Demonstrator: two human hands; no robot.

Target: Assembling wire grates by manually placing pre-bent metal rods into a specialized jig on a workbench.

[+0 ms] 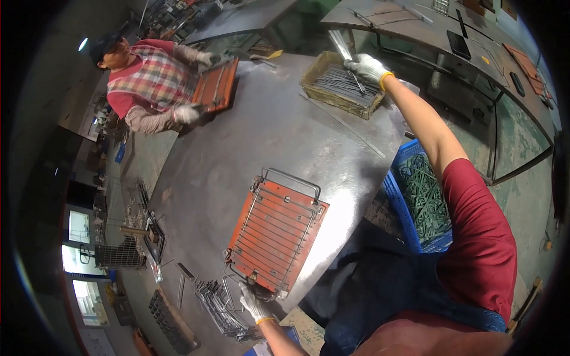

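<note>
Nearby, co-worker (148,77), blue crate (415,196) — rods, perhaps.

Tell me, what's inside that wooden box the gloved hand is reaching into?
The wooden box holds a pile of thin metal rods. The right hand covers some, and the box's bottom is hidden beneath them.

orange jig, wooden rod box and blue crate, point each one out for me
orange jig (279,234), head view, on the middle of its slatted plate
wooden rod box (313,76), head view, on its left wall
blue crate (394,196), head view, on its left rim
</note>
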